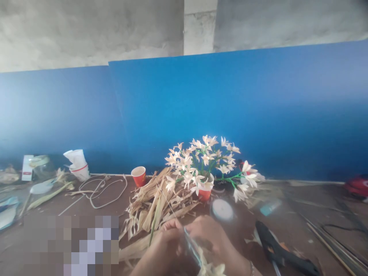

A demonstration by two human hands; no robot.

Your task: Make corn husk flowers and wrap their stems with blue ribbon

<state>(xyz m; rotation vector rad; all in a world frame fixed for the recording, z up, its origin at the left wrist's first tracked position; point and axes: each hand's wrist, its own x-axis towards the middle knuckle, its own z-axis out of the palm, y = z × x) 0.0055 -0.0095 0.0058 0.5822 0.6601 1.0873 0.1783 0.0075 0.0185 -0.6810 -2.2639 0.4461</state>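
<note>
Low in the frame my left hand (pixel 163 245) and my right hand (pixel 212 239) meet over the brown table (pixel 86 214). Both have closed fingers pinched round a thin stem with pale husk petals (pixel 205 266) at its lower end. A thin wire runs up from the hands toward the pile of dried corn husks (pixel 155 207) just beyond them. Behind the pile stands a red cup holding a bunch of cream husk flowers (pixel 201 161) on green stems.
A black glue gun (pixel 276 249) lies right of my hands, a white tape roll (pixel 222 209) beyond them. A red paper cup (pixel 139 176), stacked white cups (pixel 77 163), loose cord (pixel 106 188) and thin sticks (pixel 330 241) lie about. A blue wall backs the table.
</note>
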